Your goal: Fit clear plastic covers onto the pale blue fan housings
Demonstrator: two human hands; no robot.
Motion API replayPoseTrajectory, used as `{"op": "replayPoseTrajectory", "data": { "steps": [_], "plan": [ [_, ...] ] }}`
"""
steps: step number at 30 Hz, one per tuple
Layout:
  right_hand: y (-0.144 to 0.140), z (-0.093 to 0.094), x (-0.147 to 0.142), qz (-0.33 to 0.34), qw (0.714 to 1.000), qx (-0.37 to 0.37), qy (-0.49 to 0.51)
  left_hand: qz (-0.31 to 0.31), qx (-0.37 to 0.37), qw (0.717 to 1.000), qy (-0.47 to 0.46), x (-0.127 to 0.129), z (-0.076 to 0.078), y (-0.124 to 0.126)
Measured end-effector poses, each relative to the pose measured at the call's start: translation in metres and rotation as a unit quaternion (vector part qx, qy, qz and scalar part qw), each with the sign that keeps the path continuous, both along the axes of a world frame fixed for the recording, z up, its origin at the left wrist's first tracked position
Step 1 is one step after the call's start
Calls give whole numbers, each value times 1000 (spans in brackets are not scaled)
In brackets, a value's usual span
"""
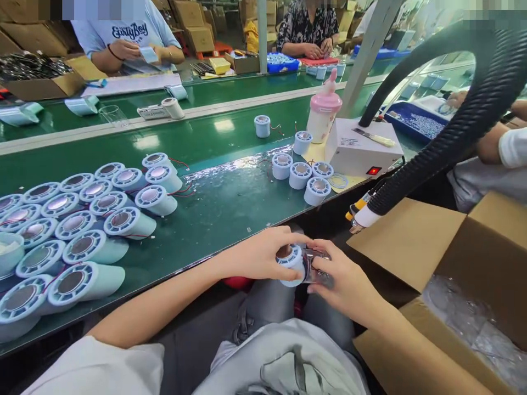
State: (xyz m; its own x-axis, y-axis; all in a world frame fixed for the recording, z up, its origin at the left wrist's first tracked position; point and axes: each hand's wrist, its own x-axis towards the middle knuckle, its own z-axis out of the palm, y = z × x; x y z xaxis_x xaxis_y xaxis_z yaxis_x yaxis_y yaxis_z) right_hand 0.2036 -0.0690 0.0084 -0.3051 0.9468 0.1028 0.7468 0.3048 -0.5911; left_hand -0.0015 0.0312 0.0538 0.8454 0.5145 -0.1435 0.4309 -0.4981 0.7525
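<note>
Over my lap, my left hand (280,252) is closed around a light blue cylindrical housing (290,280) with a slotted rim and a metal disc in its end. Fingers of my right hand (335,274) grip a clear plastic cup (319,267), its open side against or right beside the housing; whether the two are joined I cannot tell. Left of my arms, several similar blue housings (69,282) stand in rows on the green belt (218,203), some with thin red wires. A smaller group of them (300,171) stands ahead to the right.
A white box with a lit red switch (364,148) carries a brush. A black ribbed hose (432,159) arches at right, above an open carton (411,236) holding clear plastic parts (465,318). A pink-lidded bottle (325,109) stands behind. Co-workers sit across the belt and at right.
</note>
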Motion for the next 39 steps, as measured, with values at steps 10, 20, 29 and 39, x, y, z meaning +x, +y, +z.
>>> {"op": "replayPoseTrajectory", "data": {
  "steps": [10, 20, 29, 39],
  "plan": [
    [-1, 13, 3, -91, 941, -139, 295, 104, -22, 982, -156, -7, -48, -20],
    [2, 4, 12, -112, 831, -231, 493, 101, -264, 936, -209, -7, -54, -34],
    [-22, 1, 14, -32, 957, -66, 279, 87, -341, 901, -253, -10, -47, -42],
    [-23, 8, 13, -24, 890, -201, 409, 49, -220, 938, -265, -15, -36, -43]
  ]
}}
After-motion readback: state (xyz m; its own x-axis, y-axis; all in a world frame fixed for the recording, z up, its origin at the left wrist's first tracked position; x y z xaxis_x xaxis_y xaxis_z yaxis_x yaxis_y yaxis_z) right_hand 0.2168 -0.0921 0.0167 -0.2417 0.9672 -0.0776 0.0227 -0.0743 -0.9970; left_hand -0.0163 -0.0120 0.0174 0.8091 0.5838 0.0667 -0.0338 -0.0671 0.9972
